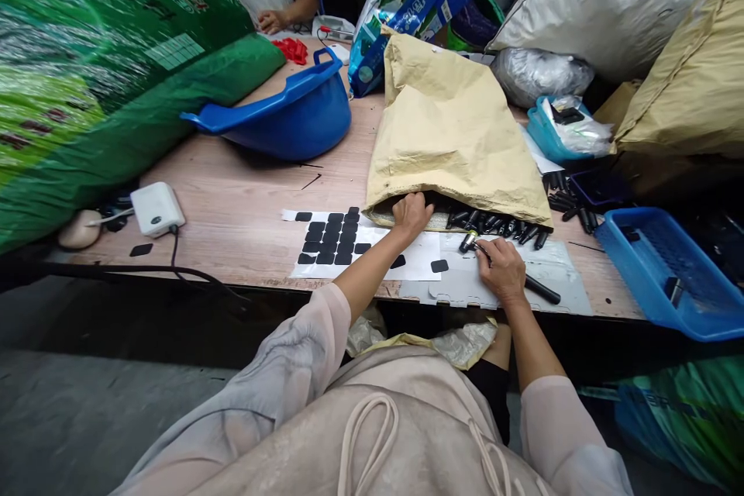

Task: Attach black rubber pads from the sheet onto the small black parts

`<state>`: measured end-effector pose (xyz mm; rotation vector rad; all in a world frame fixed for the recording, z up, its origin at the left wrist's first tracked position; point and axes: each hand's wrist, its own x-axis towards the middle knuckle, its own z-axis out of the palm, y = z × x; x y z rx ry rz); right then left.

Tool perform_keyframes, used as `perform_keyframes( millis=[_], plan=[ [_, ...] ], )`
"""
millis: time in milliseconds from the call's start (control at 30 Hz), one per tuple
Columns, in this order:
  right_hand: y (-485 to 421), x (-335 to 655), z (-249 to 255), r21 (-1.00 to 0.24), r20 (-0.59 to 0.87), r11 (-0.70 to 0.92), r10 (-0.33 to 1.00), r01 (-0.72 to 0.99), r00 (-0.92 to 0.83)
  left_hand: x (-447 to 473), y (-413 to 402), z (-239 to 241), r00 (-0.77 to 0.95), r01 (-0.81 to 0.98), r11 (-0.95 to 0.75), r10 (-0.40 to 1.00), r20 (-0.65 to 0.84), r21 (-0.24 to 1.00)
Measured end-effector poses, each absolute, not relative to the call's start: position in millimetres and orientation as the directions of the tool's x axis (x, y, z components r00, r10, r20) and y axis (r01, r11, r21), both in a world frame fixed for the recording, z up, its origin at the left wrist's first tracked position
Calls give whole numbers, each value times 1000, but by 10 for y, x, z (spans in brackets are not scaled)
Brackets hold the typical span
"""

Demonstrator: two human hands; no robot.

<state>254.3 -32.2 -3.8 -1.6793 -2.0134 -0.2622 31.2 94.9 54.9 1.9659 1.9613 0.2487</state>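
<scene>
A tan paper sack (453,132) lies on the wooden table (244,201) with its mouth toward me, and several black cylindrical parts (500,226) spill from it. My left hand (411,215) reaches into the sack's mouth, fingers curled inside and partly hidden. My right hand (501,270) rests on a white sheet (558,279), closed around a black cylindrical part (540,289) whose end sticks out to the right. A white backing sheet (372,252) with several black square pads (334,236) lies left of my left hand.
A blue basin (291,120) sits tilted at the back left beside a big green sack (87,70). A white box with a cable (156,208) is at the left edge. Blue trays (668,271) stand at the right. Another person's hand (272,19) rests at the far end.
</scene>
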Motion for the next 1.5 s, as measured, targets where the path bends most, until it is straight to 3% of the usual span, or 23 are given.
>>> perform_keyframes(
  millis=[233, 367, 467, 567, 800, 1133, 1367, 1500],
  plan=[
    [-315, 2552, -61, -184, 488, 222, 866, 958, -107, 114, 766, 634, 53, 924, 18, 983, -175, 382],
    [-312, 2557, -69, -191, 487, 220, 867, 957, -102, -53, 480, 558, 294, 839, -230, 954, -56, 493],
    [-310, 2559, -65, -168, 496, 223, 861, 960, -114, -87, 291, 448, 467, 759, -409, 884, 14, 507],
    [-309, 2556, -60, -154, 507, 219, 854, 964, -113, -56, 192, 328, 531, 716, -476, 846, 44, 510],
    [-311, 2561, -83, -184, 493, 219, 864, 958, -103, -8, 199, 109, 516, 610, -448, 850, 100, 654],
    [-335, 2588, -32, -148, 503, 263, 850, 953, -156, -4, 241, 12, 464, 537, -372, 880, 104, 757],
    [-487, 2197, 173, -323, 491, 348, 857, 880, -159, 8, 262, 6, 452, 505, -329, 889, 81, 798],
    [-532, 2041, 236, -353, 520, 383, 839, 853, -162, 9, 251, 23, 447, 507, -322, 891, 75, 799]
  ],
)
